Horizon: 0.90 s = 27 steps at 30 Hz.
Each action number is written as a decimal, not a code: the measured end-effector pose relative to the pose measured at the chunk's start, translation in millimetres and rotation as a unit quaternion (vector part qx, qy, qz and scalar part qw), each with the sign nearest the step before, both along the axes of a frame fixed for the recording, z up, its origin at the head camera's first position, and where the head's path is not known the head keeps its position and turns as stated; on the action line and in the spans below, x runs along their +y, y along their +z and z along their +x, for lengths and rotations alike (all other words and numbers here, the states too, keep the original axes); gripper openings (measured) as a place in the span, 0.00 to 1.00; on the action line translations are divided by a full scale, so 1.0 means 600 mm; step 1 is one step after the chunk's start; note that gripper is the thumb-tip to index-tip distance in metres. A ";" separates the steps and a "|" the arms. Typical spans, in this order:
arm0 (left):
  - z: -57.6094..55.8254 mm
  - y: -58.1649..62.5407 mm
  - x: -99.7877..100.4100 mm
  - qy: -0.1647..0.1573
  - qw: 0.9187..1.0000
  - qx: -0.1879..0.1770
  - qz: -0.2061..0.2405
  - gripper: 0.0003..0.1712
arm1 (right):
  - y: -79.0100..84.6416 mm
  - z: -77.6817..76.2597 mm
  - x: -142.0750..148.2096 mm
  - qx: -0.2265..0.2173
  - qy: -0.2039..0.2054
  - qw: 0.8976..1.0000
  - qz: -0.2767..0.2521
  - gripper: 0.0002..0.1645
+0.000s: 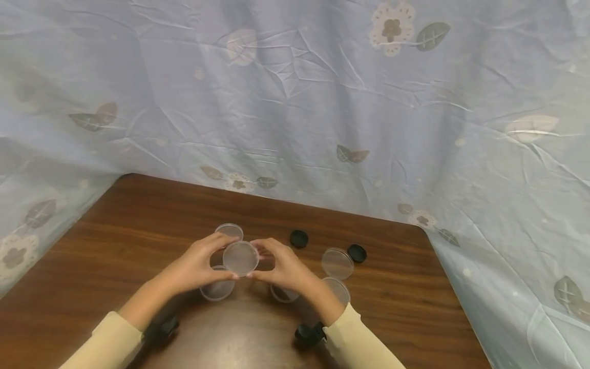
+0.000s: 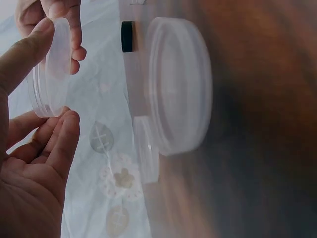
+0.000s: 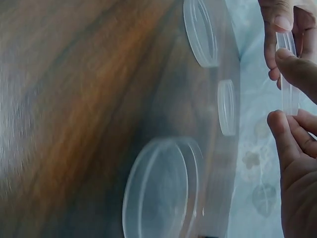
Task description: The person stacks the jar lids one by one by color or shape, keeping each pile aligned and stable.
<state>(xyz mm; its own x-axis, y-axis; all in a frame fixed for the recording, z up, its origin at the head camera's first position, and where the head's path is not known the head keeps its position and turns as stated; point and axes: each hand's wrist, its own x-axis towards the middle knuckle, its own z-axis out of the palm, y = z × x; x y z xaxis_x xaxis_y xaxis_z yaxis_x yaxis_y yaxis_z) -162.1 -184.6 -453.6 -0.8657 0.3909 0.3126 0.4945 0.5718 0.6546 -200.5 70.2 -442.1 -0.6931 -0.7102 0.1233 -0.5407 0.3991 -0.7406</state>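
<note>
Both hands hold one clear round petri dish (image 1: 240, 258) in the air above the table. My left hand (image 1: 195, 264) grips its left edge, thumb below and fingers above in the head view; my right hand (image 1: 290, 269) grips its right edge the same way. The wrist views show the held dish (image 2: 58, 64) edge-on, with fingertips on its rim. Below the left hand lies another clear dish (image 1: 217, 290), and one more dish (image 1: 229, 230) lies just behind. A clear dish (image 1: 285, 294), partly hidden, is under the right hand.
Right of the right hand lie two clear dishes (image 1: 337, 263) (image 1: 340, 290), the nearer partly covered by the forearm. Two black round discs (image 1: 299, 239) (image 1: 357, 253) are farther back on the brown wooden table (image 1: 152, 215). A patterned cloth (image 1: 295, 113) hangs behind the table.
</note>
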 end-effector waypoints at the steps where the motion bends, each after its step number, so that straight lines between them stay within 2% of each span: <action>1: 0.005 -0.002 -0.003 0.005 1.000 -0.002 0.000 0.47 | -0.002 0.002 -0.003 0.002 0.002 1.000 0.001 0.41; 7: 0.028 -0.017 -0.020 0.027 1.000 0.014 -0.008 0.46 | -0.015 0.012 -0.025 0.005 0.003 1.000 0.025 0.41; 19: 0.054 -0.042 -0.042 0.052 0.997 0.031 -0.053 0.44 | -0.034 0.028 -0.056 0.012 0.018 0.998 0.061 0.38; 27: 0.064 -0.039 -0.051 0.059 0.993 0.011 -0.097 0.45 | -0.045 0.032 -0.070 0.030 0.027 0.994 0.105 0.40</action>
